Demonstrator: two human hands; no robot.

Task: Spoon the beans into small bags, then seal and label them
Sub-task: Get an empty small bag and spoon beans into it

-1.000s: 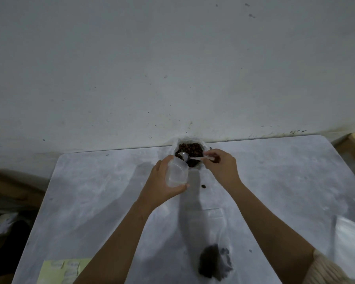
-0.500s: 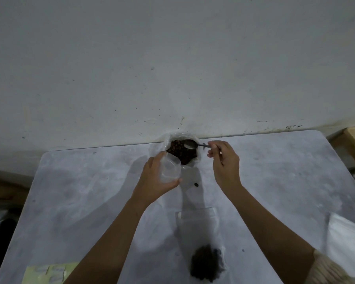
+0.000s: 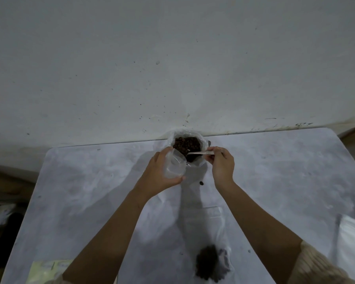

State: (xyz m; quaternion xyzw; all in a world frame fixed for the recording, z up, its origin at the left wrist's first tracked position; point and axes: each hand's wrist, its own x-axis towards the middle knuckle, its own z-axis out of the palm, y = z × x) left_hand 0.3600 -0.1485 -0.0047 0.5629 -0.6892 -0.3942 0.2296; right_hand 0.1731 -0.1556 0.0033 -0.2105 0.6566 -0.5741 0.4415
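Two hands were busy at the big bag (image 3: 172,134) of beans (image 3: 186,145). The left hand (image 3: 159,174) was at the near left side of the big bag. Its fingers and thumb were curled round a clear small bag (image 3: 175,167), and the small bag's mouth was up, right beside the big bag's rim. The right hand (image 3: 222,167) was at the near right side. Its thumb and fingers were pinched tight on the end of the spoon (image 3: 200,153).

A second before, the spoon's bowl was over the mouth of the small bag. Half a second before, it was up by the far right rim of the big bag. Now the bowl was down in the beans at the near side, and mostly the handle showed. I think one trip was over and a new scoop was starting. I could not see any beans in the small bag, so it likely needed many more spoonfuls.

The count was one big bag, one spoon, two small bags and two hands. The second small bag (image 3: 211,257) lay flat, well to the near side of the big bag, with a dark heap of beans in its bottom. One loose bean (image 3: 201,183) lay on the table (image 3: 295,181), just on the near side of the big bag. One yellow sheet (image 3: 45,268), maybe the labels, lay far off to the near left.
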